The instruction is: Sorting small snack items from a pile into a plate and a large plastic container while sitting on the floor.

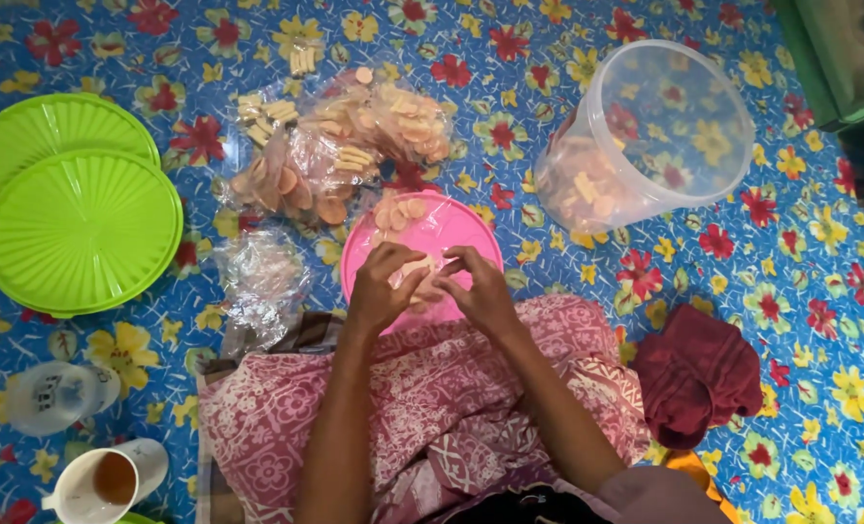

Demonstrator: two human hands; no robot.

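My left hand (382, 289) and my right hand (481, 291) meet over a pink round lid (461, 231) lying on a flowered blue mat. Both hands pinch a small clear packet of pale crackers (420, 270) between their fingertips. More round orange crackers (398, 212) lie loose on the far side of the pink lid. Beyond it sits a heap of small clear packets filled with crackers (340, 146). My lap is covered by a pink patterned cloth (422, 408).
Two green round lids (73, 223) are stacked at the left. A clear plastic bucket (646, 136) with crackers inside lies tilted at the upper right. A dark red cloth (696, 374) sits at the right. Empty clear bags (257, 277), a glass mug (53, 398) and a cup of tea (107, 480) lie at the left.
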